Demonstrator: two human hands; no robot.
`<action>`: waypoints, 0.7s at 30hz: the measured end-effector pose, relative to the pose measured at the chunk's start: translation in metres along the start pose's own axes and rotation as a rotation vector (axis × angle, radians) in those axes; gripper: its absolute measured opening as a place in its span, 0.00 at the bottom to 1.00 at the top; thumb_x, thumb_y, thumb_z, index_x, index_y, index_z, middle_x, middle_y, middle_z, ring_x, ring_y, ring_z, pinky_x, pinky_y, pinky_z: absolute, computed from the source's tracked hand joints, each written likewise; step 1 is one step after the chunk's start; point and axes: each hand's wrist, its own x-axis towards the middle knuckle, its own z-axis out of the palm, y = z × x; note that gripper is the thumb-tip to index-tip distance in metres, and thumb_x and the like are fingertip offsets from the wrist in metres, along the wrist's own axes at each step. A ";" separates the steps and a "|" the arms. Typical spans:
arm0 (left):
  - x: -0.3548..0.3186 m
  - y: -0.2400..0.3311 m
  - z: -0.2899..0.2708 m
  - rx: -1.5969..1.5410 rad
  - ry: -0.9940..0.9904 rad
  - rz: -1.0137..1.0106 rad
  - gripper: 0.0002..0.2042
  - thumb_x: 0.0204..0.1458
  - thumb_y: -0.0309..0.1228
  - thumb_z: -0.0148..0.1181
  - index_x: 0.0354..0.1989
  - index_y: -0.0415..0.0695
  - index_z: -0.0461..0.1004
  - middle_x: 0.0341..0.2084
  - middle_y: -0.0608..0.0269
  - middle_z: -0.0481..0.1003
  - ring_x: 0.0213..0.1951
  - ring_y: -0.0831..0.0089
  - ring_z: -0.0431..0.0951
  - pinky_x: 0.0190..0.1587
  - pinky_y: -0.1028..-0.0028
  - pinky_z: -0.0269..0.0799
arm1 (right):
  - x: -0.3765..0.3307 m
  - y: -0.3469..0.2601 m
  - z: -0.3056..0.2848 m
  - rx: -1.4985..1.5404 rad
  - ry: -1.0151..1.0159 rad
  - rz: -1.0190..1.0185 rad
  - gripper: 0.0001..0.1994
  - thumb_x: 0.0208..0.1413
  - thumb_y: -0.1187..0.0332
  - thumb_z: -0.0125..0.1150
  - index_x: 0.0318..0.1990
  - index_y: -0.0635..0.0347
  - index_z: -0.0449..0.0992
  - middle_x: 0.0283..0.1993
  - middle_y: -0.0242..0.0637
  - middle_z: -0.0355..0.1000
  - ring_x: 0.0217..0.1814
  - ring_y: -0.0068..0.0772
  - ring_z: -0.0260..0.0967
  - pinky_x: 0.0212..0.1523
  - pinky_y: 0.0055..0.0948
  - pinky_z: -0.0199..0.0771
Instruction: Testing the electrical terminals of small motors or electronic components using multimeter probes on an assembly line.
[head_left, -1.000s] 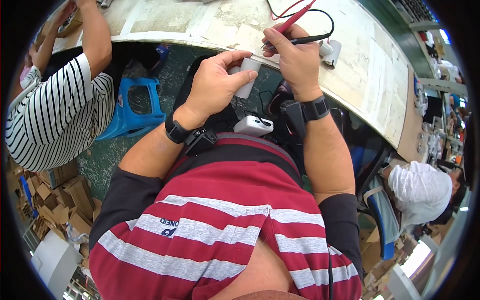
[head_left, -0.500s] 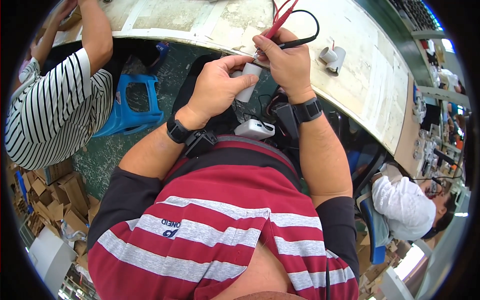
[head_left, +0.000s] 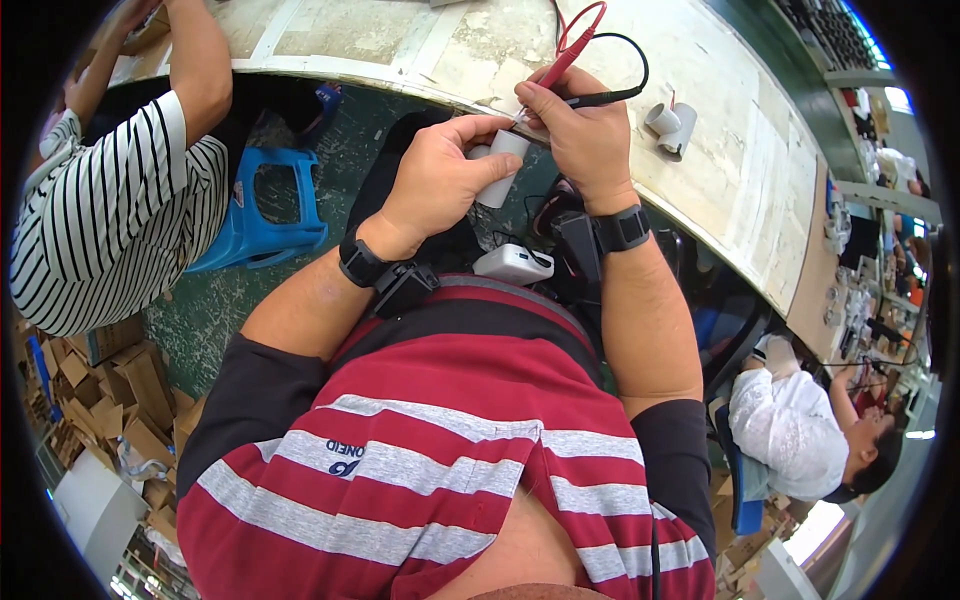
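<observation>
At the far left, a co-worker in a black-and-white striped top [head_left: 110, 220] is sitting by the table's edge, and one blue plastic stool [head_left: 240, 225] is standing just beside. Next, the left hand [head_left: 435, 185] is gripping one smooth white cylinder [head_left: 503, 170], the thumb lying across its side and the forefinger reaching past its upper end. The cylinder is tilting slightly over the near edge of the pale, worn tabletop [head_left: 740, 190]; a second pale rounded piece is showing behind it, too hidden to identify. Below, one small white box-shaped device [head_left: 513, 263] is resting near the waist.

The cylinder is looking stiff and fairly light, perhaps a little slippery in its smooth skin — its sides around the middle are seeming the safest hold, with the end by the probe tips probably the delicate part.

To the right, the right hand [head_left: 590, 140] is pinching two pen-shaped probes together, fingers closed around them: one red probe [head_left: 560, 66] and one black probe [head_left: 603, 98], each trailing its own cable. Their tips are pointing at the cylinder's upper end — whether they are touching, one cannot tell. Farther right, two more white cylinders [head_left: 679, 132] are lying side by side on the tabletop, and one person in a white top [head_left: 790, 430] is sitting beyond.
</observation>
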 end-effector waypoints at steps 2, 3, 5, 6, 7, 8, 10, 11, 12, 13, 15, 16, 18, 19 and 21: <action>0.000 0.001 -0.001 0.000 -0.017 -0.017 0.21 0.57 0.23 0.67 0.58 0.32 0.75 0.44 0.58 0.81 0.42 0.78 0.80 0.45 0.77 0.78 | -0.001 0.001 0.001 -0.009 0.008 -0.002 0.08 0.60 0.70 0.71 0.43 0.65 0.82 0.33 0.30 0.78 0.31 0.17 0.73 0.34 0.17 0.75; -0.001 0.001 -0.002 0.006 -0.035 -0.044 0.21 0.58 0.22 0.67 0.60 0.33 0.74 0.46 0.58 0.81 0.44 0.78 0.80 0.48 0.76 0.78 | -0.001 0.001 0.001 -0.017 0.016 -0.009 0.09 0.60 0.70 0.71 0.43 0.65 0.82 0.33 0.30 0.78 0.31 0.18 0.73 0.34 0.18 0.75; -0.001 0.002 -0.003 0.010 -0.055 -0.068 0.22 0.59 0.22 0.66 0.61 0.33 0.73 0.48 0.58 0.80 0.46 0.77 0.79 0.50 0.76 0.78 | -0.002 0.002 0.002 -0.027 0.024 -0.018 0.09 0.60 0.70 0.71 0.43 0.65 0.82 0.33 0.30 0.79 0.31 0.18 0.74 0.34 0.18 0.75; -0.001 0.002 -0.003 0.008 -0.054 -0.065 0.22 0.59 0.22 0.66 0.61 0.33 0.73 0.48 0.57 0.80 0.46 0.77 0.79 0.50 0.76 0.78 | -0.002 0.003 0.002 -0.033 0.032 -0.028 0.09 0.60 0.70 0.71 0.43 0.65 0.82 0.33 0.30 0.79 0.31 0.18 0.74 0.34 0.18 0.75; -0.001 0.002 -0.003 0.006 -0.051 -0.063 0.22 0.59 0.22 0.66 0.61 0.33 0.73 0.48 0.57 0.80 0.47 0.77 0.79 0.50 0.76 0.78 | -0.002 0.003 0.003 -0.038 0.038 -0.037 0.09 0.59 0.70 0.71 0.43 0.64 0.82 0.33 0.30 0.79 0.31 0.18 0.74 0.34 0.18 0.75; -0.001 0.002 -0.003 0.008 -0.052 -0.057 0.22 0.59 0.22 0.66 0.61 0.33 0.73 0.48 0.57 0.80 0.47 0.77 0.79 0.51 0.75 0.78 | -0.003 0.004 0.003 -0.047 0.049 -0.046 0.09 0.59 0.70 0.72 0.43 0.64 0.82 0.33 0.30 0.79 0.31 0.18 0.74 0.34 0.18 0.75; -0.002 0.001 -0.002 -0.002 -0.047 -0.053 0.22 0.58 0.22 0.66 0.61 0.33 0.73 0.48 0.57 0.80 0.47 0.76 0.79 0.51 0.75 0.78 | -0.004 0.005 0.004 -0.029 0.045 -0.043 0.09 0.59 0.70 0.72 0.43 0.64 0.82 0.33 0.30 0.79 0.31 0.18 0.74 0.34 0.18 0.75; -0.002 0.000 -0.002 -0.009 -0.046 -0.047 0.22 0.58 0.22 0.67 0.61 0.33 0.73 0.48 0.57 0.80 0.47 0.76 0.79 0.51 0.75 0.78 | -0.004 0.005 0.004 -0.016 0.047 -0.037 0.09 0.59 0.70 0.72 0.43 0.64 0.82 0.33 0.30 0.79 0.31 0.18 0.74 0.34 0.18 0.75; -0.002 -0.001 -0.002 -0.011 -0.040 -0.045 0.22 0.58 0.22 0.67 0.61 0.33 0.73 0.48 0.57 0.80 0.47 0.76 0.79 0.51 0.75 0.78 | -0.005 0.005 0.004 -0.002 0.047 -0.042 0.09 0.59 0.70 0.72 0.43 0.64 0.82 0.33 0.30 0.79 0.31 0.18 0.74 0.34 0.18 0.75; -0.002 -0.001 -0.002 -0.016 -0.046 -0.038 0.22 0.58 0.22 0.67 0.61 0.33 0.73 0.48 0.57 0.80 0.47 0.76 0.79 0.51 0.75 0.78 | -0.005 0.006 0.004 -0.005 0.049 -0.034 0.09 0.59 0.70 0.72 0.43 0.64 0.82 0.33 0.30 0.79 0.31 0.18 0.74 0.34 0.18 0.75; -0.003 -0.003 -0.001 -0.048 -0.018 -0.016 0.20 0.56 0.22 0.68 0.58 0.33 0.76 0.44 0.59 0.80 0.43 0.77 0.80 0.47 0.77 0.78 | -0.005 0.006 0.004 -0.030 0.056 -0.047 0.09 0.59 0.70 0.72 0.42 0.64 0.82 0.33 0.30 0.79 0.31 0.18 0.74 0.34 0.18 0.75; -0.003 -0.003 0.000 -0.062 -0.006 -0.004 0.19 0.55 0.23 0.68 0.56 0.33 0.77 0.42 0.60 0.81 0.41 0.78 0.80 0.45 0.77 0.78 | -0.005 0.007 0.005 -0.052 0.063 -0.053 0.09 0.59 0.70 0.72 0.42 0.64 0.82 0.33 0.30 0.79 0.31 0.18 0.74 0.34 0.18 0.75; -0.003 -0.004 0.000 -0.053 -0.003 0.002 0.19 0.55 0.23 0.68 0.56 0.33 0.77 0.42 0.60 0.81 0.41 0.78 0.80 0.45 0.77 0.78 | -0.005 0.007 0.005 -0.037 0.058 -0.053 0.08 0.59 0.70 0.72 0.42 0.64 0.82 0.33 0.30 0.79 0.31 0.18 0.74 0.34 0.18 0.75; -0.003 -0.004 -0.001 -0.041 -0.003 0.007 0.20 0.55 0.23 0.68 0.56 0.33 0.77 0.42 0.60 0.81 0.41 0.78 0.80 0.45 0.77 0.78 | -0.005 0.007 0.005 -0.031 0.059 -0.052 0.08 0.59 0.70 0.72 0.42 0.64 0.82 0.32 0.29 0.79 0.31 0.18 0.74 0.34 0.18 0.75; -0.003 -0.004 -0.001 -0.028 -0.004 0.014 0.20 0.55 0.23 0.69 0.56 0.33 0.77 0.42 0.60 0.81 0.41 0.78 0.80 0.45 0.77 0.78 | -0.005 0.006 0.006 -0.025 0.061 -0.054 0.08 0.59 0.70 0.72 0.42 0.64 0.82 0.32 0.29 0.79 0.31 0.18 0.74 0.34 0.18 0.74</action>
